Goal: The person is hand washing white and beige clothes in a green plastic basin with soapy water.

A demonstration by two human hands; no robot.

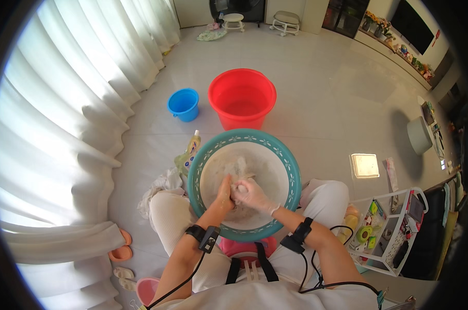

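A teal-rimmed plastic basin (195, 193) with a white inside stands between my knees, with cloudy, sudsy water in it. Both my hands are together over its middle. My right hand (253, 195), in a thin translucent glove, is closed on a wet whitish cloth (240, 188). My left hand (225, 192) is pressed against the same cloth from the left; its fingers are partly hidden. More pale fabric seems to lie in the water just beyond the hands. A soft detergent pouch (188, 155) with a white cap lies on the floor against the basin's left side.
Beyond the basin stand a red tub (241, 97) and a small blue bucket (183, 104). A crumpled pale cloth (162, 190) lies by my left knee. A white rolling cart (389, 232) is at right, a white curtain (63, 128) at left. Cables run from both forearm straps.
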